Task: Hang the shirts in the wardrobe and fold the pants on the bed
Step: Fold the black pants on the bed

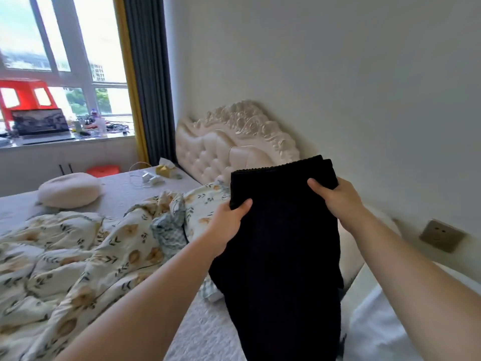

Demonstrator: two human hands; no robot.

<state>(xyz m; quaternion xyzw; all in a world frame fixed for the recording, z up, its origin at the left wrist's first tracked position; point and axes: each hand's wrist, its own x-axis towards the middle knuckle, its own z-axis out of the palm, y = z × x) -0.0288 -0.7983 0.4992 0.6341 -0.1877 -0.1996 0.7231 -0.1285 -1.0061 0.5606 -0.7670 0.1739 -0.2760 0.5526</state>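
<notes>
A pair of black pants (281,256) hangs upright in the air over the near side of the bed (208,332), waistband at the top. My left hand (229,225) grips the left edge of the waistband, thumb in front. At the right edge, my right hand (335,196) grips the waistband the same way. The legs drop below the frame's bottom edge. A checked blue-grey garment (169,233) lies crumpled on the bed, left of the pants.
A floral quilt (78,256) is bunched over the left of the bed. A round cream cushion (69,189) sits further back. The tufted headboard (229,147) stands against the wall. A wall socket (441,235) is at the right. A laptop (41,123) is on the window ledge.
</notes>
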